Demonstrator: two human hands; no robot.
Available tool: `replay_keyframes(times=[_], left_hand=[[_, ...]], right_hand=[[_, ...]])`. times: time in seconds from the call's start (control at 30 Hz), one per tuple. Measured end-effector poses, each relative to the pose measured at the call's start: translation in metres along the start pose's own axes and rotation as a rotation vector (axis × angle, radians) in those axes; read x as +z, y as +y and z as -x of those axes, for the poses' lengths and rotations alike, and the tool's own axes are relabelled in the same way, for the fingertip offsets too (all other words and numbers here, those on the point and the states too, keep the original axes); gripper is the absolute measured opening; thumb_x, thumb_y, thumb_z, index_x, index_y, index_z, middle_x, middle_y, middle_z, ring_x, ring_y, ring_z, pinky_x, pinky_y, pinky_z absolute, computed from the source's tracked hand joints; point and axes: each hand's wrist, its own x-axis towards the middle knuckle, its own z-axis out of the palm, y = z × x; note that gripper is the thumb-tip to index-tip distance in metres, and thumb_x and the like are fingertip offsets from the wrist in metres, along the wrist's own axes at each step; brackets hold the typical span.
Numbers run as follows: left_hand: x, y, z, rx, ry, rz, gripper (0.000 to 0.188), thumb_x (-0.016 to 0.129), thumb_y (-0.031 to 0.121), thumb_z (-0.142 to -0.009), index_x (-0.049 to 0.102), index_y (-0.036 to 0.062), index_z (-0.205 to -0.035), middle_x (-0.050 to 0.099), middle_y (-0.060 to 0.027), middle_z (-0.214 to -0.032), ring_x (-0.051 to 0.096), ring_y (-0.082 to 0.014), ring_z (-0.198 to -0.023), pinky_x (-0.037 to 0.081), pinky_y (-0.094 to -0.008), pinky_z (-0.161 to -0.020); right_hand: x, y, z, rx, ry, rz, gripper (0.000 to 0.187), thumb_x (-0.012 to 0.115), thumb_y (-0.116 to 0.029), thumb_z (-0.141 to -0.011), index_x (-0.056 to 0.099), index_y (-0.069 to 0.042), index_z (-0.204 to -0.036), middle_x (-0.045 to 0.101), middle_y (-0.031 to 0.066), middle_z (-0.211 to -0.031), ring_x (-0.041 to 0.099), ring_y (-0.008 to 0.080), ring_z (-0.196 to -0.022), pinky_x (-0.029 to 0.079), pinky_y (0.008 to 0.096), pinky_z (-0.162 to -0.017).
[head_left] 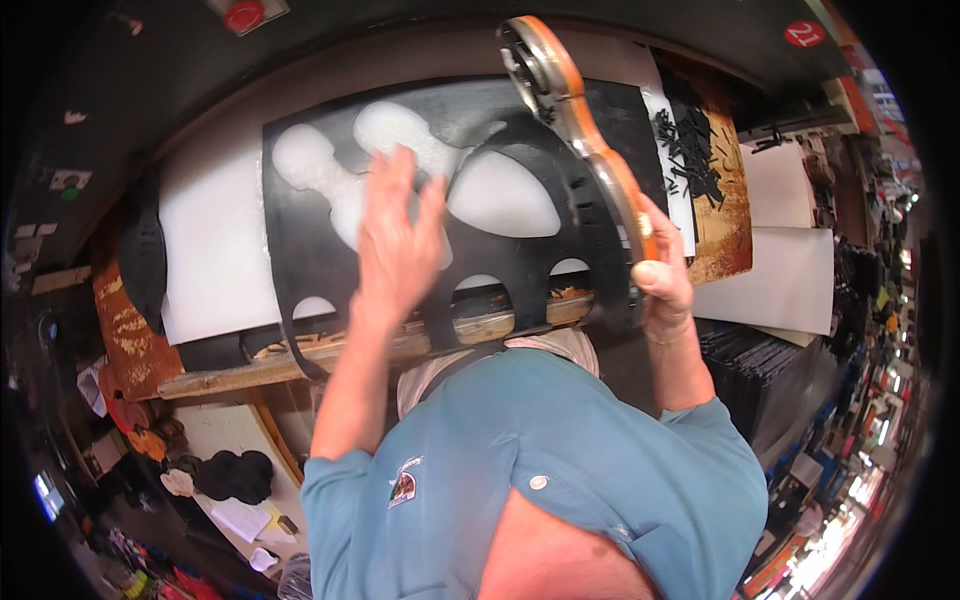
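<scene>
My right hand grips the lower end of a sole-shaped cutting die, which has an orange rim and a metal edge. The die is tipped up on its side above the right part of a black sheet. Several sole-shaped and rounded cutouts pierce this sheet, and white shows through them. Over the middle of the sheet is my left hand, slightly blurred, with its fingers apart and nothing in it. Whether its fingertips touch the sheet, I cannot tell.
Under the black sheet lies a white board; a worn wooden rail runs along its near edge. Black scraps lie on a brown board at right, above a stack of black sheets. A dark machine beam spans the far side.
</scene>
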Motion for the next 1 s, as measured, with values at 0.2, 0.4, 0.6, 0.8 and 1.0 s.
replay_keyframes(times=[0.2, 0.4, 0.6, 0.8, 1.0], left_hand=[[-0.003, 0.05, 0.046, -0.7, -0.165, 1.411, 0.106, 0.039, 0.073, -0.109, 0.013, -0.0107, -0.169, 0.028, -0.031, -0.174, 0.042, -0.045, -0.156, 0.04, -0.0536, -0.128], [-0.016, 0.055, 0.057, -0.807, -0.037, 1.424, 0.107, 0.046, 0.075, -0.106, 0.024, -0.0105, -0.166, 0.041, -0.0299, -0.166, 0.042, -0.0395, -0.157, 0.04, -0.0508, -0.128], [0.013, 0.059, 0.058, -0.644, -0.298, 1.084, 0.061, 0.046, 0.047, -0.119, 0.055, -0.0053, -0.149, 0.067, -0.011, -0.14, 0.064, -0.0167, -0.126, 0.049, -0.035, -0.111], [0.018, 0.039, 0.062, -0.763, -0.114, 1.112, 0.051, 0.043, 0.039, -0.12, 0.058, -0.0022, -0.147, 0.068, -0.0133, -0.14, 0.068, -0.0222, -0.125, 0.053, -0.0384, -0.11], [-0.022, -0.013, 0.06, -0.515, 0.145, 1.467, 0.043, 0.044, 0.027, -0.12, 0.055, -0.0011, -0.151, 0.069, -0.0175, -0.139, 0.071, -0.0289, -0.123, 0.058, -0.0444, -0.109]], right_hand=[[0.026, 0.039, -0.004, -0.058, -0.031, -0.109, 0.089, 0.089, -0.003, -0.083, 0.045, 0.009, -0.16, 0.06, 0.0179, -0.151, 0.057, 0.0243, -0.14, 0.041, 0.0402, -0.122], [0.045, 0.055, -0.012, -0.078, -0.063, -0.009, 0.088, 0.09, -0.003, -0.083, 0.047, 0.009, -0.159, 0.051, 0.0196, -0.159, 0.052, 0.0262, -0.146, 0.039, 0.0427, -0.125], [0.058, 0.064, -0.022, -0.147, -0.081, 0.258, 0.087, 0.092, -0.009, -0.076, 0.055, 0.009, -0.152, 0.047, 0.024, -0.16, 0.054, 0.0309, -0.145, 0.043, 0.0442, -0.124], [0.055, 0.062, -0.026, -0.022, -0.1, 0.094, 0.087, 0.093, -0.011, -0.079, 0.053, 0.009, -0.154, 0.051, 0.0213, -0.158, 0.056, 0.0273, -0.141, 0.043, 0.0413, -0.122], [0.024, 0.053, -0.023, 0.046, -0.06, -0.076, 0.083, 0.086, -0.014, -0.082, 0.053, 0.008, -0.155, 0.06, 0.0172, -0.151, 0.058, 0.0235, -0.139, 0.044, 0.0382, -0.119]])
